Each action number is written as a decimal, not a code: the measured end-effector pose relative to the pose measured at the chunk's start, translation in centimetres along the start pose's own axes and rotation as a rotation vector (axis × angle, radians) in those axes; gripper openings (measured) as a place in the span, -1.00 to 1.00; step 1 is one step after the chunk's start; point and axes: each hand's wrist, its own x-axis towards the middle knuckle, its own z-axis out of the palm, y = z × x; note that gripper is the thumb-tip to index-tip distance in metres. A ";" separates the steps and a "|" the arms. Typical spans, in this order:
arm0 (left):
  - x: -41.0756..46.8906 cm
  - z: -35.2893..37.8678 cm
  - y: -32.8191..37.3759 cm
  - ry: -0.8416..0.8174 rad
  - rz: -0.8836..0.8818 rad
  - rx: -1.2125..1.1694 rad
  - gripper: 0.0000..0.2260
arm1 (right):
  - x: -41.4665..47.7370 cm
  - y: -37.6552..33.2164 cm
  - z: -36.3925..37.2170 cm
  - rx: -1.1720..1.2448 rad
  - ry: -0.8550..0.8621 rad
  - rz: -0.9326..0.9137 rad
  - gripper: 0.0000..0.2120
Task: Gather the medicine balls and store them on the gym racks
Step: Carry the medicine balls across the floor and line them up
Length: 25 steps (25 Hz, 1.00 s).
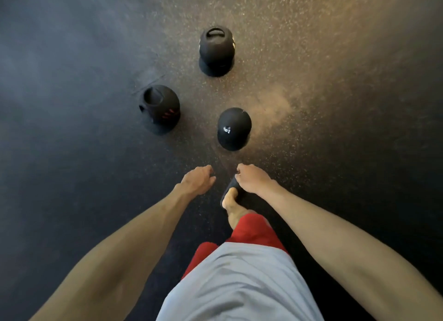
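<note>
Grey shirt hem (230, 287) and red shorts (251, 232) sit closest, low in the view, and both bare arms reach forward and down past them.

Furthest left, ahead of the left hand (197, 180) and off to its outer side, the handled ball (163, 107) rests on the speckled rubber floor (335, 104). Its grip recess is turned upward, so it could probably be lifted one-handed. The left hand hangs palm-down at the end of a nearly straight left forearm (115, 244). Its fingers are loosely curled and relaxed, and it grasps nothing and touches nothing.

Well beyond both hands, roughly on the line between them, the far ball (215, 49) stands with its handle on top. It is apart from the other two, and the three form a loose triangle.

Between the hands and a little below them, a foot in a black slipper (229, 197) is planted forward, which reads as a step toward the balls.

Just ahead of the right hand (254, 179) lies the 6 kg ball (233, 124), smooth with no grip showing. It is the nearest of the three to either hand and likely the first to be taken. With no handle it probably wants both palms, which would explain why both hands are forward together.

The right hand has its wrist bent down from the right forearm (335, 229). Its fingers droop in a slack curl and hold nothing. It overlaps the slipper in the view, but I judge it is not touching it.

All three balls are on the floor and none has been picked up. No rack is in sight.
</note>
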 end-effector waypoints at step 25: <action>39.7 -28.7 10.8 -0.577 0.809 0.890 -0.68 | 24.5 -6.5 -16.2 1.037 0.217 0.957 -0.67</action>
